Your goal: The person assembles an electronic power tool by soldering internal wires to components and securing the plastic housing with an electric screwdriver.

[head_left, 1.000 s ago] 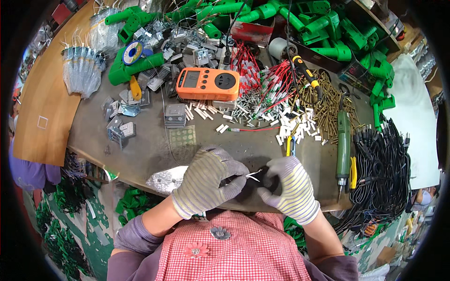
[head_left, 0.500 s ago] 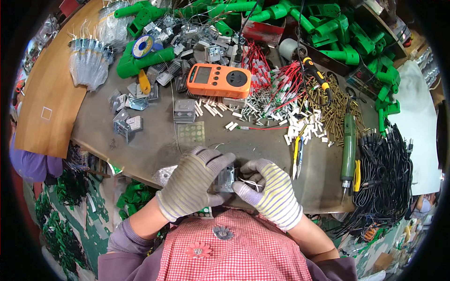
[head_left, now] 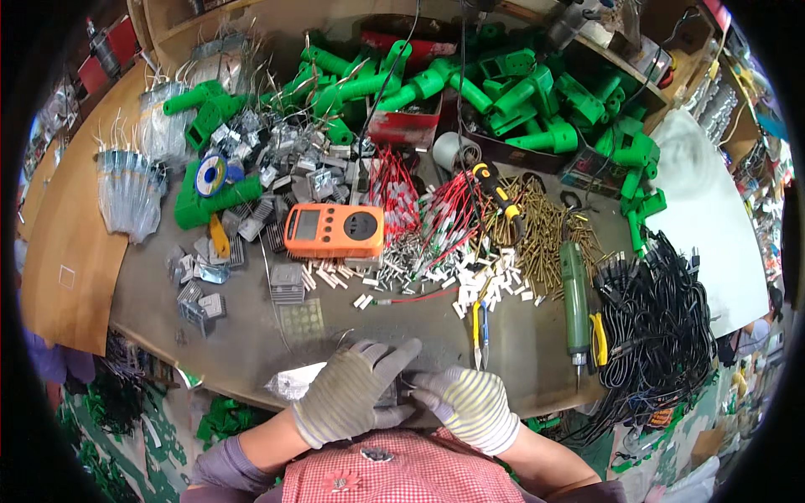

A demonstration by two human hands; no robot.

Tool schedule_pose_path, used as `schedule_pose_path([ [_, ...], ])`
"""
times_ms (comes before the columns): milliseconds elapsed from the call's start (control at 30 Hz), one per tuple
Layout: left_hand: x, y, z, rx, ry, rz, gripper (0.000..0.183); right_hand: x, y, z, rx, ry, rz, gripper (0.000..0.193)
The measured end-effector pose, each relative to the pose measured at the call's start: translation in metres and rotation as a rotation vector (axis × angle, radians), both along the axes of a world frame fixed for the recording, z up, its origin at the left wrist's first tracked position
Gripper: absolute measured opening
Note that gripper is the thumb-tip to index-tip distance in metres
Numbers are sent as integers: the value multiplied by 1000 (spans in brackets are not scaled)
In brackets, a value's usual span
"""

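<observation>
In front of my apron, my left hand (head_left: 356, 396), in a striped grey glove, grips a small shiny metal piece (head_left: 389, 394) mostly hidden by the fingers. My right hand (head_left: 471, 407), in a pale striped glove, is closed right beside that piece, its fingertips pinched together. What lies between those fingertips is hidden. Just beyond my left hand, a sheet with round pads (head_left: 301, 320) lies near a finned metal heat sink (head_left: 287, 283). Tweezers or snips with yellow and blue handles (head_left: 480, 334) lie past my right hand. A clear plastic bag (head_left: 295, 382) is at the table edge.
An orange meter (head_left: 334, 230) stands mid-table among white pieces, red wires (head_left: 394, 201) and brass screws (head_left: 537, 230). A green electric screwdriver (head_left: 575, 302) and black cords (head_left: 658, 323) lie at right. Green plastic housings (head_left: 537, 101) are heaped at the back, a solder spool (head_left: 210, 176) at left.
The view has tilted up, so the table sits lower and further left. Both hands stay close together at the metal piece. White wires seen at my right fingertips before are now hidden.
</observation>
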State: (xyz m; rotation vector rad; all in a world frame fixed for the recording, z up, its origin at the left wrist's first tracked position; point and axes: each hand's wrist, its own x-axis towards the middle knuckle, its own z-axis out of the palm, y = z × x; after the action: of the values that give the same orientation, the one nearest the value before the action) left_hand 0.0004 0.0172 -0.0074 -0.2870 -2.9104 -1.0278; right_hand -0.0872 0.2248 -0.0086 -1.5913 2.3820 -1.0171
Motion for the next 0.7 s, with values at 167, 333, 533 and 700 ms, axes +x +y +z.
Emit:
schedule_pose_path([
  [167, 1, 0, 8, -39, -55, 25, 87, -70, 6, 33, 140, 292, -11, 19],
  [333, -3, -1, 10, -71, -22, 5, 80, -240, -38, 87, -333, 685, -321, 11],
  [533, -6, 0, 13, -78, -64, -29, 79, -381, -108, 59, 290, 1249, -396, 34],
  [700, -5, 0, 13, -46, -44, -15, 76, -398, -115, 67, 482, 1352, -332, 23],
])
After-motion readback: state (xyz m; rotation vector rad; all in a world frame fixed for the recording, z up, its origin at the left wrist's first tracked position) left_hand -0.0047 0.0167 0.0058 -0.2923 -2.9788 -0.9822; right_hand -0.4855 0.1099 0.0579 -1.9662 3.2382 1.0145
